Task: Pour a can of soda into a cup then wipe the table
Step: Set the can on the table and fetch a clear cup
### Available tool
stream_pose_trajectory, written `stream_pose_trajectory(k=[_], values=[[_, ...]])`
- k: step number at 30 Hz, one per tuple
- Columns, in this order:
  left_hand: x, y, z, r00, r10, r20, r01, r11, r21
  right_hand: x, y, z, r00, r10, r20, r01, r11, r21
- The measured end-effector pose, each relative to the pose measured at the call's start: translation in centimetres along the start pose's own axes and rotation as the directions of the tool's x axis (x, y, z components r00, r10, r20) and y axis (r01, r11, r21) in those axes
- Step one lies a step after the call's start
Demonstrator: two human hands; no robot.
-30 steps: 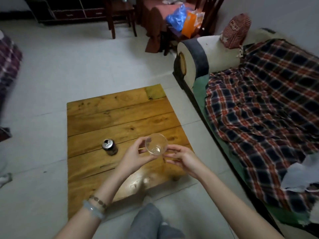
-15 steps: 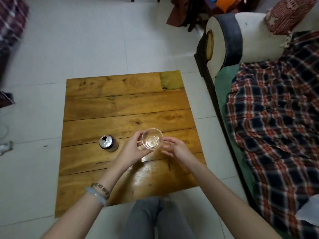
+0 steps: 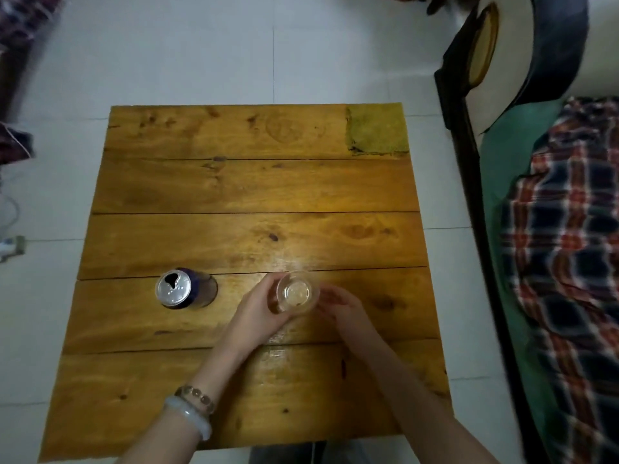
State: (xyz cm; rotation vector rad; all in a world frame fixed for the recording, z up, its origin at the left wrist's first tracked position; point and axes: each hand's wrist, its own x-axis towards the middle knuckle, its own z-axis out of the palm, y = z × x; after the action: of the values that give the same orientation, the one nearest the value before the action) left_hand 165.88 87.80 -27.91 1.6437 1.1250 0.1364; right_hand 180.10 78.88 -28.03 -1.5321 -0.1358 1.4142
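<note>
A clear plastic cup point(image 3: 296, 294) stands upright on the wooden table point(image 3: 254, 189), near the middle of its front half. My left hand point(image 3: 258, 313) wraps around the cup's left side. My right hand point(image 3: 341, 304) sits just right of the cup with its fingers curled and loose; whether they touch the cup I cannot tell. An opened soda can point(image 3: 177, 289), silver top and dark blue body, stands upright to the left of the cup, apart from both hands. A yellow-green cloth point(image 3: 376, 128) lies flat on the table's far right corner.
A sofa point(image 3: 522, 72) with a plaid blanket point(image 3: 569, 249) runs along the table's right side. White tiled floor point(image 3: 201, 51) surrounds the table. A plug and cable point(image 3: 11, 246) lie on the floor at left. My knee point(image 3: 288, 453) is at the table's front edge.
The view has tilted down and closer over the table. The cup, held raised and tilted between both hands before, now stands lower on the tabletop. The can has not moved.
</note>
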Motion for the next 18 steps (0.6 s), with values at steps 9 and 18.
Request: stream_pose_trajectory(k=[9, 18], values=[[1.6, -2.2, 1.3, 0.999, 0.015, -0.048, -0.017, 0.999, -0.035, 2.8, 1.1, -0.6, 0.999, -0.011, 0.037, 0.014, 0.998, -0.061], [1.4, -2.5, 1.8, 0.999, 0.026, -0.047, -0.028, 0.998, -0.057, 2.7, 1.5, -1.1, 0.998, -0.019, 0.066, 0.022, 0.999, -0.046]])
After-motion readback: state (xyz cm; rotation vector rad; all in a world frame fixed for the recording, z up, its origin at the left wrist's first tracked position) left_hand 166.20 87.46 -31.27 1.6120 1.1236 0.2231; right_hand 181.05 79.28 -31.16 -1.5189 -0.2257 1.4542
